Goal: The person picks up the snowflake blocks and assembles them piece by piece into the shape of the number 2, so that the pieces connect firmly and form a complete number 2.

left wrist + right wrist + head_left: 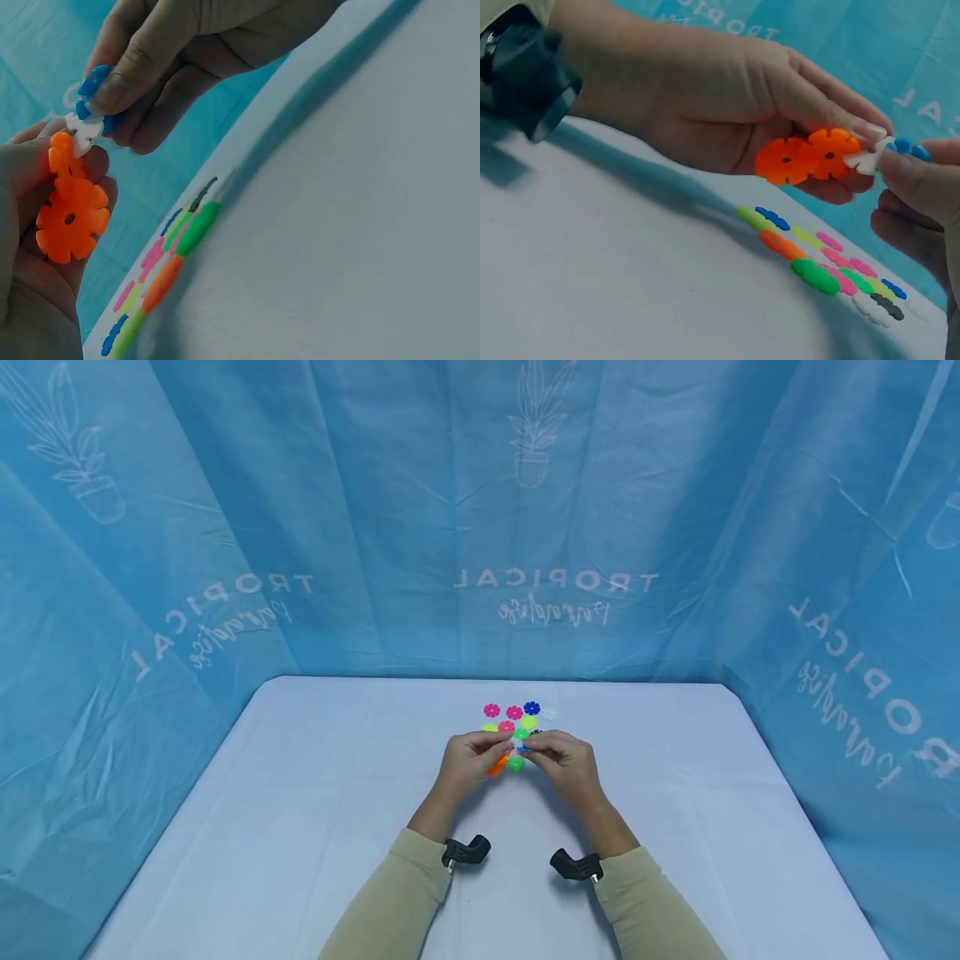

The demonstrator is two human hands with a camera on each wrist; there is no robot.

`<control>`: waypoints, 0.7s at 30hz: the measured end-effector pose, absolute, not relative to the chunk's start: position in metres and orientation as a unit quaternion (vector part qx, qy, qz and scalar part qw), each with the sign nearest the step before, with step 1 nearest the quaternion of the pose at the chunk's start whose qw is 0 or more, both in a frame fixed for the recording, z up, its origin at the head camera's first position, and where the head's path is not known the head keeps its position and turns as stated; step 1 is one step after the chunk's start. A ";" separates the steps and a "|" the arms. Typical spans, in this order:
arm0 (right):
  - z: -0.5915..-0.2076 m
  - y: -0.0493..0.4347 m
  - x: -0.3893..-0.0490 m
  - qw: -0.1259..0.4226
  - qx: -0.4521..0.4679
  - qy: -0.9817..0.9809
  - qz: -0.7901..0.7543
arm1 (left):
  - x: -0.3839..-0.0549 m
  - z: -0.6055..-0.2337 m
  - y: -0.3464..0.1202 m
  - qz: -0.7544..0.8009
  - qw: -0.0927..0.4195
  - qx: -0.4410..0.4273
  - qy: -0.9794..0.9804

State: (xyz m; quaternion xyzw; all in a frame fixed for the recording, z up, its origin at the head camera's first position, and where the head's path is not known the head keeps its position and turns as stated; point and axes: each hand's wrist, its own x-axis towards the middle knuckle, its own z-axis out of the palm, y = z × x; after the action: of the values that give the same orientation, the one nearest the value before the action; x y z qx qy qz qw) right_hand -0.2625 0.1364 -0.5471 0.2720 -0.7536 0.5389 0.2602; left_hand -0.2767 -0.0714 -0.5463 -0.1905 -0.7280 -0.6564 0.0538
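My left hand [471,764] and right hand [564,766] meet above the table. The left fingers hold a short chain of notched, flower-shaped plastic discs. Two orange discs [73,220] are joined in it, with a white disc [84,129] at the far end. Between thumb and fingers my right hand pinches a blue disc [94,84], which touches the white one. Fingertips partly cover both discs, so I cannot tell how far they are slotted together.
Loose discs lie grouped on the white table [300,860] beneath and beyond the hands, among them a green one [815,277], an orange one [781,245] and a dark one [887,306]. Blue printed curtains [375,527] enclose the table's back and sides.
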 end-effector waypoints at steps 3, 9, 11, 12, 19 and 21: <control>-0.550 0.138 -0.262 0.224 0.249 -0.753 0.567 | -0.276 -0.547 -0.070 -0.656 0.066 -0.181 -0.730; -0.551 0.142 -0.260 0.141 0.201 -0.738 0.629 | -0.274 -0.546 -0.069 -0.669 0.081 -0.160 -0.722; -0.551 0.143 -0.260 0.122 0.192 -0.732 0.642 | -0.274 -0.547 -0.069 -0.671 0.080 -0.160 -0.719; -0.550 0.144 -0.260 0.114 0.190 -0.728 0.649 | -0.274 -0.547 -0.069 -0.672 0.078 -0.160 -0.719; -0.548 0.145 -0.260 0.091 0.186 -0.705 0.679 | -0.273 -0.544 -0.067 -0.666 0.049 -0.177 -0.723; -0.547 0.145 -0.260 0.095 0.187 -0.706 0.676 | -0.273 -0.543 -0.066 -0.658 0.041 -0.181 -0.729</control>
State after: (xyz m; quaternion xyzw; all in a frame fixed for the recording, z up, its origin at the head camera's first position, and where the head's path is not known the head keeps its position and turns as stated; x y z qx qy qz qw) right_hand -0.2599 0.1451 -0.5472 0.1869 -0.7064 0.6761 0.0946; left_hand -0.2726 -0.0659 -0.5432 -0.1814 -0.7293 -0.6584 0.0406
